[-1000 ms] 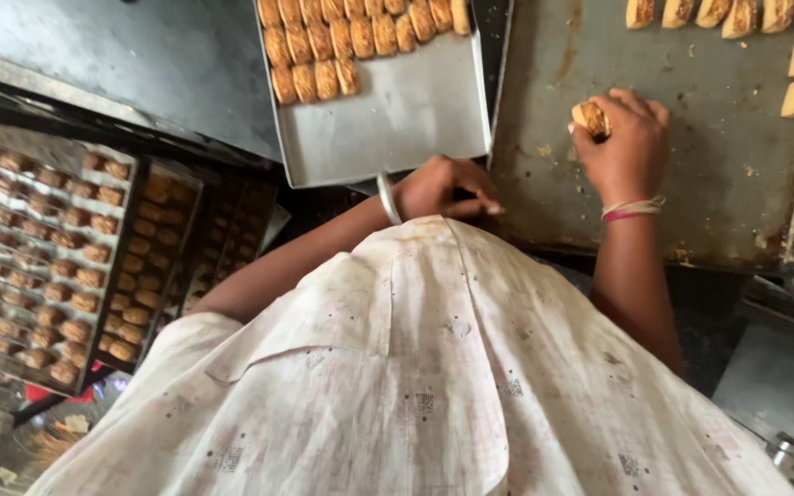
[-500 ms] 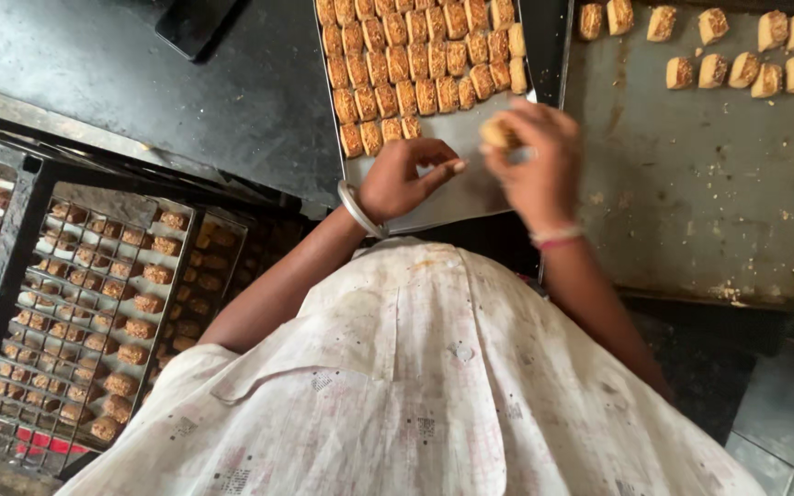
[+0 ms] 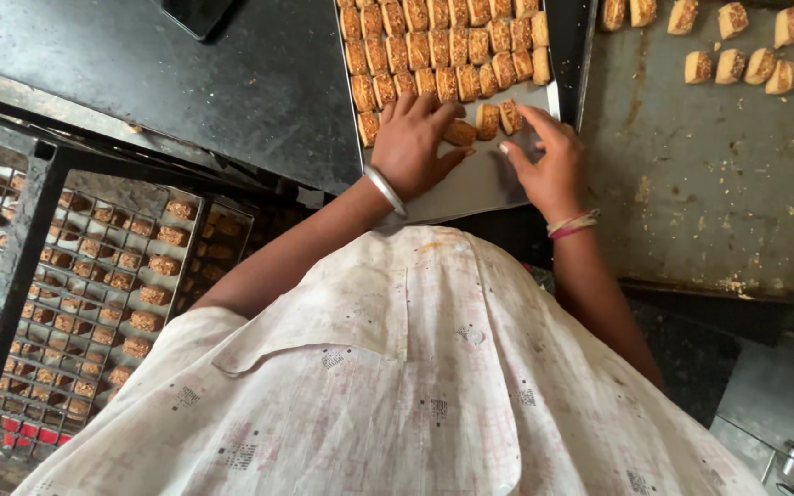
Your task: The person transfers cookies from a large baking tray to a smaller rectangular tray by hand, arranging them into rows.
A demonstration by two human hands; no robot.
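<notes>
Here, at the far left, we see a dark metal rack (image 3: 20, 239) whose lower trays (image 3: 112, 303) hold many small browned biscuits, spaced apart in loose lines. Moving right, our left hand (image 3: 415, 138), with a metal bangle at the wrist, lies flat with fingers spread open on the near edge of a light steel tray (image 3: 480, 184); it grips nothing, its fingertips only pressing against the lowest rows of packed biscuits (image 3: 443, 46). That tray is full at its far end, the pieces touching in tight rows, and bare at its near end. Just beside the left hand, a loose biscuit (image 3: 459, 133) lies crooked between both hands, not yet in line. Our right hand (image 3: 549, 161) is partly curled, its fingertips touching the two end biscuits (image 3: 498, 118) of the unfinished row; we cannot tell whether it pinches one or only nudges it. We judge that the tray's near edge overhangs the dark counter (image 3: 186, 83), so a heavy press from either hand could tip it and slide the rows loose, and a hard push could crumble the end pieces. Farthest right, a wide, stained baking sheet (image 3: 709, 202) holds only a few paler biscuits (image 3: 755, 46) along its far and right edges.
</notes>
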